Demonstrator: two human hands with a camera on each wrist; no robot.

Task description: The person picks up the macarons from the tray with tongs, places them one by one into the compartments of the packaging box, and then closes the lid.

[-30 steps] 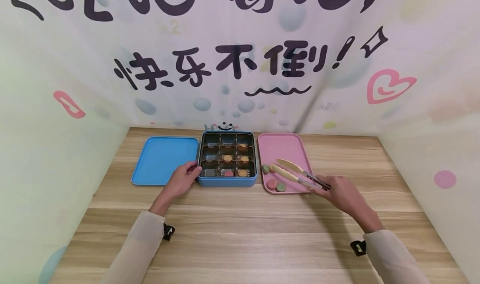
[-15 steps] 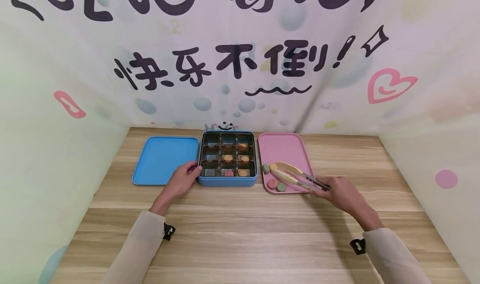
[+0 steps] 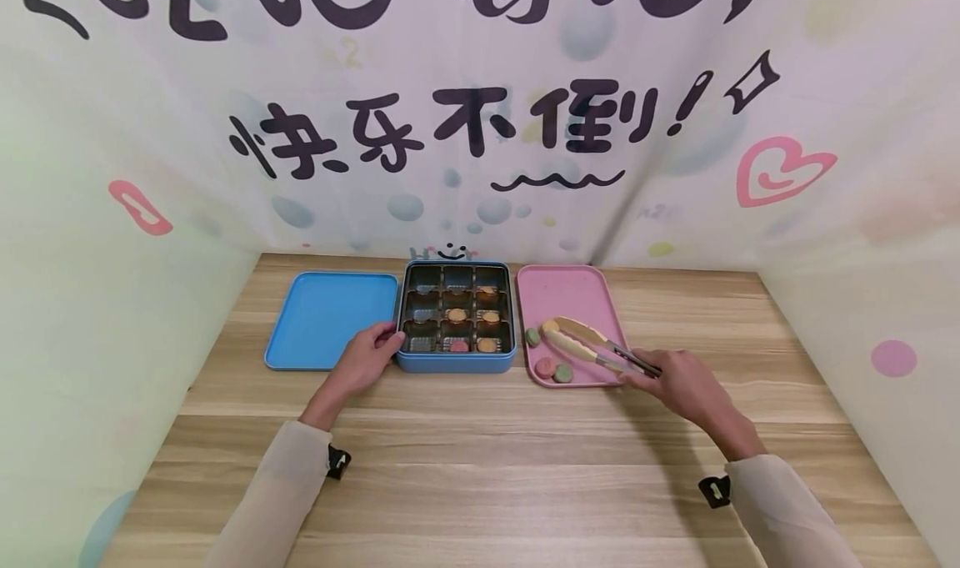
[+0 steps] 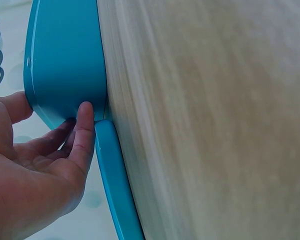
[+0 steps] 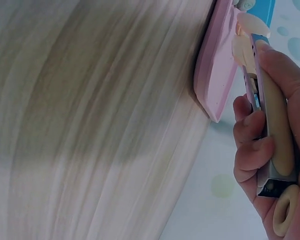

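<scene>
My left hand (image 3: 366,358) holds the near left corner of a blue box (image 3: 456,363); in the left wrist view the thumb is at its rim and the fingertips press its outer side. A dark nine-compartment insert (image 3: 423,309) inside bears several macarons. My right hand (image 3: 686,384) grips tongs (image 3: 573,347) with cream tips over the pink tray (image 3: 566,289). A yellow macaron (image 3: 550,326) is at the tips; whether they pinch it I cannot tell. Near it lie a green macaron (image 3: 532,336), a pink macaron (image 3: 545,369) and another green macaron (image 3: 562,374).
Left of the box lies a flat blue lid (image 3: 330,318), close against it. Everything stands on a wooden table (image 3: 480,468). A printed cloth wall (image 3: 450,51) rises just behind the box and tray, with more walls at both sides.
The tong tips drew somewhat closer together, then spread a little again, shifting slightly away from me near the yellow macaron. The left hand and box have stayed in place.
</scene>
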